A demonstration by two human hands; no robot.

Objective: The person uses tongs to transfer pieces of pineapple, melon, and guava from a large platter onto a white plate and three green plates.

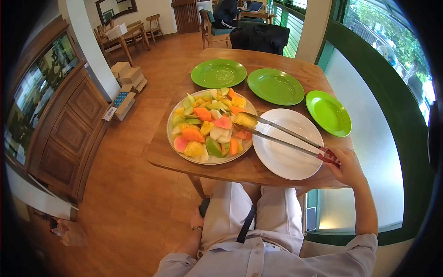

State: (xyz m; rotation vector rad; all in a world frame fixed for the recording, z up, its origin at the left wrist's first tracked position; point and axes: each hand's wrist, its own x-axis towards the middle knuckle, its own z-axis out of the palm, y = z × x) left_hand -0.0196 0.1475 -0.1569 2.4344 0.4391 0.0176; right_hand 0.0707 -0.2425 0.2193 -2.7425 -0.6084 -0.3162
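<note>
Cream platter [217, 162] holds cut fruit [207, 127]; right hand [345, 167] tongs [286, 132] pinch yellow piece [246, 120].

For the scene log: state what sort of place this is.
Likely a café or restaurant dining room: more wooden tables and chairs stand behind, and this table holds a fruit platter, empty plates, and tongs in the right hand.

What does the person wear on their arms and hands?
No gloves: the right hand and left hand are bare. The pale grey shirt's right sleeve and left sleeve are pushed up above the forearms. A thin bracelet circles the left wrist.
</note>
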